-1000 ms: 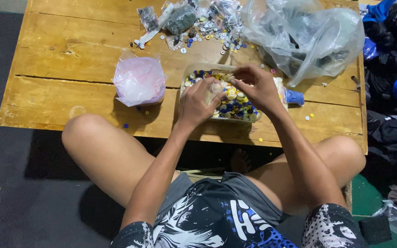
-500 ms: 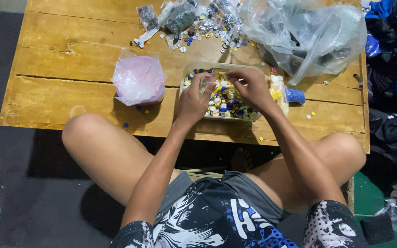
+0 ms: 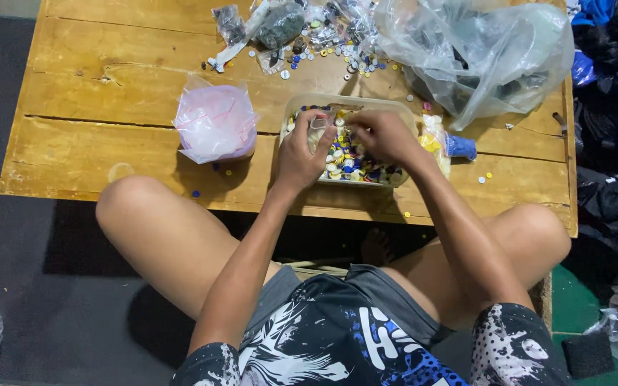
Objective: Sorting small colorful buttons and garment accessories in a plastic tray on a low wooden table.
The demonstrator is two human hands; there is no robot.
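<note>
- One clear tub (image 3: 403,109) of mixed buttons (image 3: 348,159) sits under both our hands.
- Our left hand (image 3: 302,149) pinches a small clear bag (image 3: 320,126).
- Our right hand (image 3: 382,136) is curled; we cannot tell what it holds.
- One pink bag (image 3: 214,123) lies left of our left hand.

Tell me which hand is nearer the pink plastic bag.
Left. The left hand is at the tub's near-left edge, just right of the pink plastic bag; the right hand reaches in farther right.

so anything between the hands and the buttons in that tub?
Nothing visible. Both the left hand and right hand are already over the open clear tub of small coloured pieces; no lid shows. The pink bag sits off to its left, apart.
</note>
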